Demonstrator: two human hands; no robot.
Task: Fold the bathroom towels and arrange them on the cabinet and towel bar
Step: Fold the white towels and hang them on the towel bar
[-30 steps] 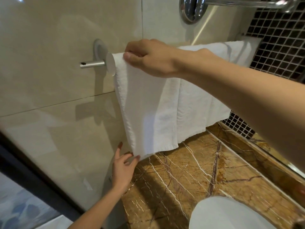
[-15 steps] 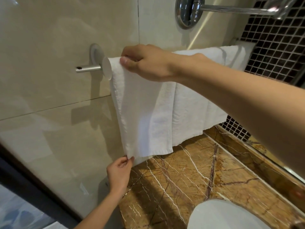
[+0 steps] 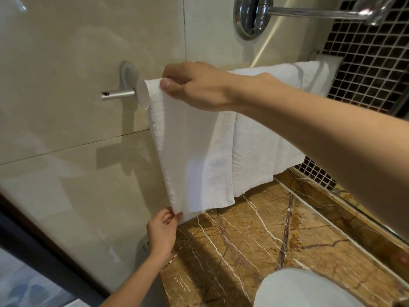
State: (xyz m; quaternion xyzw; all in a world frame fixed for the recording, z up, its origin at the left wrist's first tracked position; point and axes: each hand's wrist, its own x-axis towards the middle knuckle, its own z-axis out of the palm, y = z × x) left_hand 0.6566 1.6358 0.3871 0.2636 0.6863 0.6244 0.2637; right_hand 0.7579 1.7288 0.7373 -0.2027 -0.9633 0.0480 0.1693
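A white towel (image 3: 199, 151) is hanging over the bar (image 3: 142, 94) on the beige wall (image 3: 66, 63). It is spreading along the bar from the round end cap on the left toward the dark mosaic (image 3: 365, 63) on the right. Its hem is dangling above the edge of the marble counter (image 3: 265, 229) that is running along the wall. The right hand (image 3: 199, 87) is lying on the towel at the bar's left end, fingers curling over the fold and thumb pressing the front layer, gripping the cloth. The left hand (image 3: 161, 231) is reaching up from below, pinching the towel's lower left corner between thumb and fingers. A white basin (image 3: 309, 289) is sitting at the counter's near edge. A chrome fitting (image 3: 252, 16) is jutting from the wall above the bar.
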